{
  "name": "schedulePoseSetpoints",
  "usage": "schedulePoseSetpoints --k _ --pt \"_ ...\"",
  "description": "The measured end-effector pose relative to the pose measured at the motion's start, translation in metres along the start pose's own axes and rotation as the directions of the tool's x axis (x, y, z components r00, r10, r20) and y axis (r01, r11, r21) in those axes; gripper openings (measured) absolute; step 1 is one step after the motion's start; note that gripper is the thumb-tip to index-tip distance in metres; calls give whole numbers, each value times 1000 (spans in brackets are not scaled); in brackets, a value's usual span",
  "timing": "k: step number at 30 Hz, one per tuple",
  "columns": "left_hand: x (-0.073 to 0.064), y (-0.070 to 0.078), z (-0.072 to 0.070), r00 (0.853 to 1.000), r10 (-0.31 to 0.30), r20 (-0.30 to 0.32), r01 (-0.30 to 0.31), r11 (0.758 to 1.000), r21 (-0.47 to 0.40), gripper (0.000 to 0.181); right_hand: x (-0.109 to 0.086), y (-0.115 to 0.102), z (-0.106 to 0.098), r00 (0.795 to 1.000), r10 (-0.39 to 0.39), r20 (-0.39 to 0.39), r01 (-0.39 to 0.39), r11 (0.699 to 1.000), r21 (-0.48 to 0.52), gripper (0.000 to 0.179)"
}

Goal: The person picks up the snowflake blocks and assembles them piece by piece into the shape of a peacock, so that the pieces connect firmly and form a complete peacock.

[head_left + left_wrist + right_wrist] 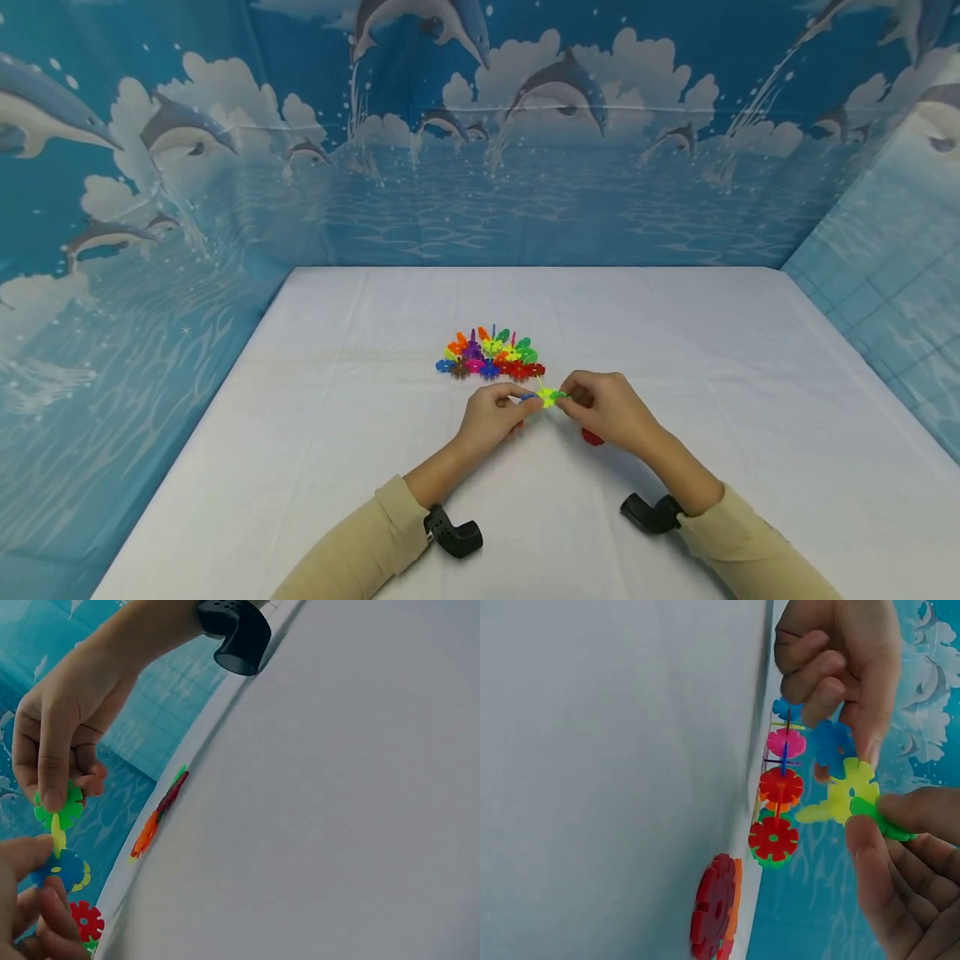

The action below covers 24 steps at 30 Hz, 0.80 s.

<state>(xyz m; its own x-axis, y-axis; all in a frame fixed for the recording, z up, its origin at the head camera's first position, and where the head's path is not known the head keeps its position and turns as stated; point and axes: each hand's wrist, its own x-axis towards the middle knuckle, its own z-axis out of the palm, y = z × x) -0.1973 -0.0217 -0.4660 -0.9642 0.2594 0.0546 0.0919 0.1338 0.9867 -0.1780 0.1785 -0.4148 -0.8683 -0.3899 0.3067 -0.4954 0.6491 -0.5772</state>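
Note:
Over the white table, both hands hold a small joined piece of notched plastic snowflake discs. My left hand [486,421] pinches its blue disc [831,744] between thumb and fingers. On the other side my right hand [609,408] pinches the green disc [876,819]. Between them is a yellow disc [851,787], slotted to the green one, and another yellow disc [816,812] juts out from it edge-on. Fingertips cover part of the blue and green discs. Just beyond the hands stands a larger cluster of joined multicoloured discs [491,354].
Under the right hand lies a dark red disc [592,437], with orange behind it in the right wrist view. An orange-red piece [517,427] shows beside the left hand. The white table [360,333] is backed by a dolphin-print curtain [525,200].

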Motion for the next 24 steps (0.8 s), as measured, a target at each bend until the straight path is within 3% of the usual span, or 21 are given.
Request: schedulePoseSetpoints --k 5,10,14,19,22,24 --pt "-2 1 0 987 160 -4 -157 973 168 32 1 0 -3 1000 14 27 -16 998 58 8" --pt "-3 3 1 940 338 53 -341 914 220 25 1 -1 -6 998 -11 62 3 992 123 12" --pt "-4 4 2 937 347 38 -347 914 211 11 2 5 -14 999 17 41 -23 989 145 13" --pt "-5 4 2 936 351 14 -348 923 165 9 4 26 -31 988 152 35 -154 986 62 15" --pt "-5 2 1 935 354 -4 -350 928 127 9 3 39 -43 963 244 116 -245 970 -11 15" --pt "-5 1 1 938 347 -18 -343 933 110 9 1 47 -50 927 312 207 -310 950 -47 16"
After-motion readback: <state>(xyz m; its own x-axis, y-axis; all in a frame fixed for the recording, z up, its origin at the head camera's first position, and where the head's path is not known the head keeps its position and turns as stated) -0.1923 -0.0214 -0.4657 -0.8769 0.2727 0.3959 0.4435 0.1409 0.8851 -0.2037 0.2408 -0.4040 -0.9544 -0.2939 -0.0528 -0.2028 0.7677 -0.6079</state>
